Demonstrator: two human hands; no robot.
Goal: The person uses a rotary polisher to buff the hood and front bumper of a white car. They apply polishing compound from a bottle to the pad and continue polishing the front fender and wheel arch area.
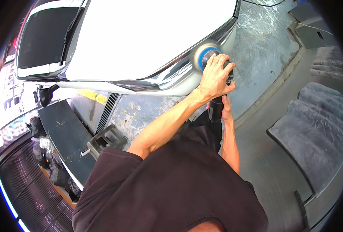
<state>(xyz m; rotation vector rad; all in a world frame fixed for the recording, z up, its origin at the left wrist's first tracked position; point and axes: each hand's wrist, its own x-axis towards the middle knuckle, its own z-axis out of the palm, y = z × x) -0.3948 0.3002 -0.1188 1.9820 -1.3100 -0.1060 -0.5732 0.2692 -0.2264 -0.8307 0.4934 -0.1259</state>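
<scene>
Hands: clamped on one polisher (216,110), close together; the left hand (214,77) spreads over its head, the right hand (226,109) grips the handle just below.
Floor: worn blue-grey floor (264,50), showing past the hands and out to their right.
Car: white, its bonnet (148,36) filling the space ahead and to the left of the hands.
Plush cloth: grey cloth (312,133), draped well apart on the right of the hands.
Dark panel: flat board (65,135), well to the left of the hands.
Headlight: glossy headlight (175,74), just left of the left hand.
Polisher: black, under both hands, its head at the car's front corner.
Pad: pale, round polishing pad (197,58) with a blue ring, beyond the left fingertips, against the headlight's end.
</scene>
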